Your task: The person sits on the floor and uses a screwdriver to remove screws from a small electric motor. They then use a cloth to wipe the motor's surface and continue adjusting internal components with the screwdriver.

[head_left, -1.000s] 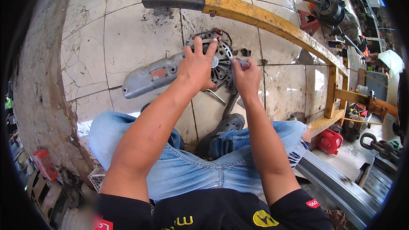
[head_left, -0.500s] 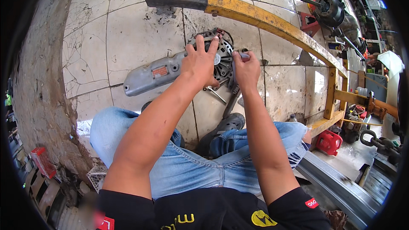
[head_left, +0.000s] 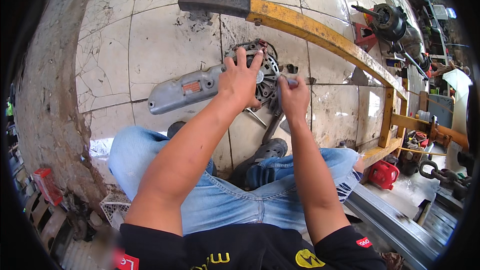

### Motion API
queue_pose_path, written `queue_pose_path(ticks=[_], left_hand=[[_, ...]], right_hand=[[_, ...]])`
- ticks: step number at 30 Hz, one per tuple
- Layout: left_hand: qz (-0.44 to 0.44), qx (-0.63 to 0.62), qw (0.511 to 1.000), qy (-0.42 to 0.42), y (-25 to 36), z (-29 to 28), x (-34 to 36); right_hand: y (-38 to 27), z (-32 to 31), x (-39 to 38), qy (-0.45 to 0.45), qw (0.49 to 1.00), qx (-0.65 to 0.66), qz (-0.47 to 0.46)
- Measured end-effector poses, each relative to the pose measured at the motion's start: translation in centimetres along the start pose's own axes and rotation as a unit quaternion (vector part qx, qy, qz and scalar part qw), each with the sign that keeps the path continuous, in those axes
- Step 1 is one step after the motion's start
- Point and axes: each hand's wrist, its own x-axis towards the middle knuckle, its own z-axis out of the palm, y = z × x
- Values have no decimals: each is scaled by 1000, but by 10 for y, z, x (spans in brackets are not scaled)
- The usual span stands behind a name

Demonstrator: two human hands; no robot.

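Observation:
Fingers spread across its top, my left hand grips a round, vented metal part, its thumb at the lower edge. My right hand pinches a grey tool against the part's right side; the tool's working end is hidden. A dark bar and a thin silver rod lie below. A long grey metal cover rests on the tiles to the left, partly behind my left hand.
A yellow-and-black steel frame arches over the far side and down the right. Beyond it is a greasy drum-shaped assembly. A red canister and a steel channel are at lower right, a white crate at lower left.
The view has shifted slightly. My right hand is a little lower on the part's right side, with the tool still in it. My left hand stays on the part.

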Motion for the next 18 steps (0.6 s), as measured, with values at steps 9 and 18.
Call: queue_pose_path(ticks=[9,18], left_hand=[[9,-8,1000,-20,0,1,2],[7,5,1000,-14,0,5,4]], right_hand=[[0,9,13,20,999,18,-17],[-10,11,18,32,999,24,-10]])
